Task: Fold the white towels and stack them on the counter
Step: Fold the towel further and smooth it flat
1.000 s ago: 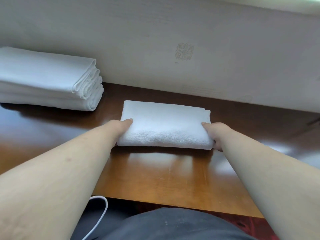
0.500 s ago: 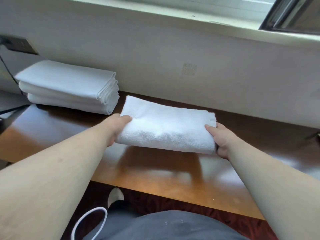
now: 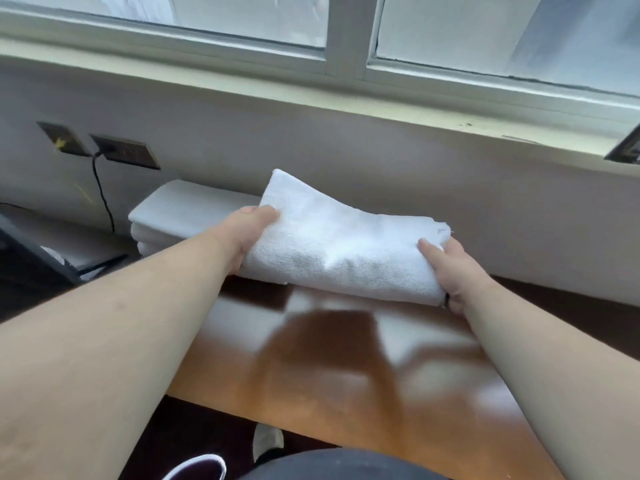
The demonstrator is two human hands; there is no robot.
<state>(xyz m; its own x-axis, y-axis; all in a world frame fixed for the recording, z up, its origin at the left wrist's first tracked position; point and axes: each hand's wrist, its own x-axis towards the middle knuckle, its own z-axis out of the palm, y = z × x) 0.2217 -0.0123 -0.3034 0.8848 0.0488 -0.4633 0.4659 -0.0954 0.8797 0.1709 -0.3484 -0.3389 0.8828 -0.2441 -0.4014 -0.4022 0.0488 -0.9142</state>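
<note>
**Now carrying a folded towel to the stack**

Clearly both hands grasp: left hand (image 3: 247,233) and right hand (image 3: 446,268) hold the ends of the folded white terry towel (image 3: 343,244), lifted above the glossy wooden counter (image 3: 346,368). Next (my judgement): carry it left and square it on the stack of folded white towels (image 3: 183,216) at the counter's back left edge.

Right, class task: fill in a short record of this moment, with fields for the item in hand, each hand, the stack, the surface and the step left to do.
item in hand: folded towel, lifted off the counter
left hand: grips the towel's left end
right hand: grips its right end
stack of towels: on the counter's left, by the wall
step left: set the towel on the stack
</note>
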